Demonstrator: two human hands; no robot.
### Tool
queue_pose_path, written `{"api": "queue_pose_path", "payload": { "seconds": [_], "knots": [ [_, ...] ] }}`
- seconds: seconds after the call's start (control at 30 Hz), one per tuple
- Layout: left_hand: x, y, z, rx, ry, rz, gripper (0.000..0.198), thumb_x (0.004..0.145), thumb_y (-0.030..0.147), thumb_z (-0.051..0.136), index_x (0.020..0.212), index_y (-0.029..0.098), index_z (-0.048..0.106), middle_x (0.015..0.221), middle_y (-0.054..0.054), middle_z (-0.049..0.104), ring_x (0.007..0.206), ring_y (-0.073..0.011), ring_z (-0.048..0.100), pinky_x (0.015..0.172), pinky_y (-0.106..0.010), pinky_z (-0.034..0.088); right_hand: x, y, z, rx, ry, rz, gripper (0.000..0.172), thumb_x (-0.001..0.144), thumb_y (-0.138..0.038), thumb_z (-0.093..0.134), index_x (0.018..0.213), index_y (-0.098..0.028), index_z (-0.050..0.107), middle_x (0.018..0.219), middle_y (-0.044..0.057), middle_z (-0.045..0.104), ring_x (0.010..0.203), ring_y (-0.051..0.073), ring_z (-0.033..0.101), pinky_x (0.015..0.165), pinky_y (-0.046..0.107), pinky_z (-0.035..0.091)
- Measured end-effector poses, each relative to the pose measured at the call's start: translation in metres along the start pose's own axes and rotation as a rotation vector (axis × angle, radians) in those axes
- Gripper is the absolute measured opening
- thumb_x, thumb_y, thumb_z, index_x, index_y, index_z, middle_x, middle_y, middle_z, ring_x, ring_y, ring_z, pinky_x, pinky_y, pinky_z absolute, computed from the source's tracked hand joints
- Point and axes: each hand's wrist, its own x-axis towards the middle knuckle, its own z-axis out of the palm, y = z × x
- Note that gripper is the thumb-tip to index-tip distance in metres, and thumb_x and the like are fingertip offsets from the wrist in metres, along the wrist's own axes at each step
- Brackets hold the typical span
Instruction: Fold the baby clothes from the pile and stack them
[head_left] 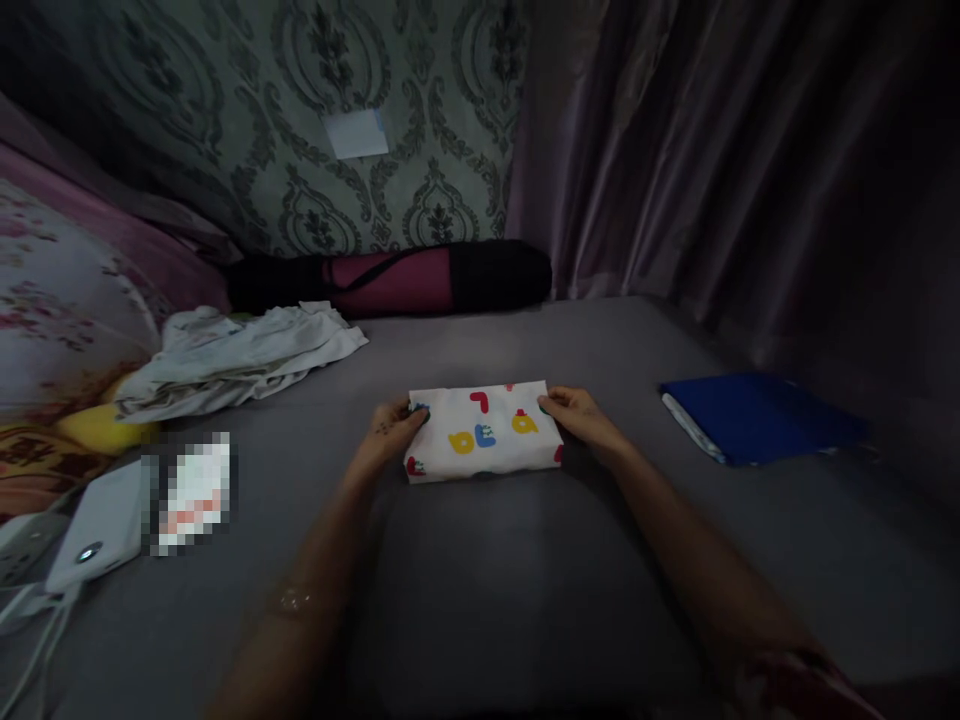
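A white folded cloth (484, 460) printed with red, yellow and blue letters lies in front of me as a neat rectangle. My left hand (394, 428) is closed on its left side, the thumb on top and the other fingers mostly hidden. On the opposite side, my right hand (579, 410) pinches the far right corner, thumb likewise uppermost. The cloth's near edge sits level, close to or on the grey bed sheet (480, 580).
A blue folded cloth (757, 415) lies to the right. At left are a crumpled pale cloth heap (247, 350), a white power bank (101, 525) with cables, and a blurred-out item (195, 495). A black and maroon long bag (397, 280) rests along the patterned wall.
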Motion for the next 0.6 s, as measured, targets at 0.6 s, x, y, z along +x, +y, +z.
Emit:
{"api": "queue_pose_path", "payload": {
  "seconds": [0.6],
  "knots": [
    [0.015,-0.019,0.042,1.028,0.218,0.060,0.030,0.095,0.020,0.029,0.110,0.008,0.052,0.101,-0.023,0.065,0.088,-0.0312,0.068,0.074,-0.040,0.050,0.018,-0.002,0.037,-0.964,0.206,0.063,0.039,0.099,-0.032,0.030,0.115,-0.014,0.060,0.104,0.018,0.069,0.097,0.026,0.067,0.083,0.034,0.047]
  ]
}}
